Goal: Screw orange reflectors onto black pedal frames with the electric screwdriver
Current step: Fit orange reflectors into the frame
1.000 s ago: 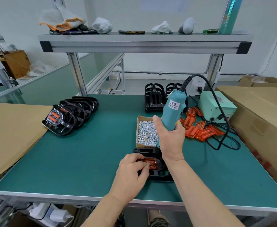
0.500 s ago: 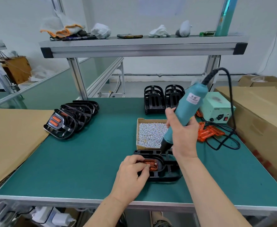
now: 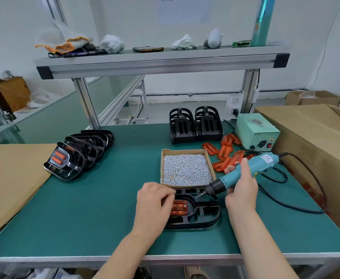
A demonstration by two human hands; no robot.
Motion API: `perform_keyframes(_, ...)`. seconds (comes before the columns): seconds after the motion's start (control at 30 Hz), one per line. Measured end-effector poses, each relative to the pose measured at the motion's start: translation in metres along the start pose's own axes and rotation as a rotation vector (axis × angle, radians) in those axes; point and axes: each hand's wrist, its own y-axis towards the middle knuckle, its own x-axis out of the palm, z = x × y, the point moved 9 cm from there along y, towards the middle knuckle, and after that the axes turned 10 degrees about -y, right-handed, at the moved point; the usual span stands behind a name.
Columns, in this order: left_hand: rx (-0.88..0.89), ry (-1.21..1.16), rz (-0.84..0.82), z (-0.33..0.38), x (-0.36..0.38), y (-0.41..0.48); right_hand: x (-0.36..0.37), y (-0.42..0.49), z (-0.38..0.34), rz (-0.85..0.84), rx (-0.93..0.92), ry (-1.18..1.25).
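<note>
Over green workbench (image 3: 84, 208), gripping electric screwdriver (image 3: 264, 163) in right hand (image 3: 242, 188), clasping black pedal frame (image 3: 193, 225) in left hand (image 3: 155, 204)

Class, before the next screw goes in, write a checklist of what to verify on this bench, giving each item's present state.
1. Pedal frame steadied: ok, the left hand holds it down.
2. Orange reflector seated in the frame: ok, it lies in its recess.
3. Electric screwdriver held: ok, the right hand grips its body.
4. Screwdriver upright over a hole: not ok, it is tilted, tip by the frame's far edge.
5. Screw on the bit: cannot tell, too small.
6. Screws at hand: ok, the box of screws is full.
</note>
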Motion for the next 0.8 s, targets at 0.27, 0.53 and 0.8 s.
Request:
perform_keyframes(0.27, -0.131, 0.398, -0.375, -0.019, 0.044, 0.083, -0.007, 0.005, 0.011, 0.026, -0.046, -0.061)
perform_keyframes(0.53, -0.1, 0.484, -0.662, -0.022, 0.082, 0.093, -0.011, 0.009, 0.014, 0.022, -0.04, -0.069)
perform_keyframes(0.8, -0.218, 0.151, -0.411, -0.028, 0.064, 0.093, -0.011, 0.012, 0.016, 0.015, -0.029, -0.089)
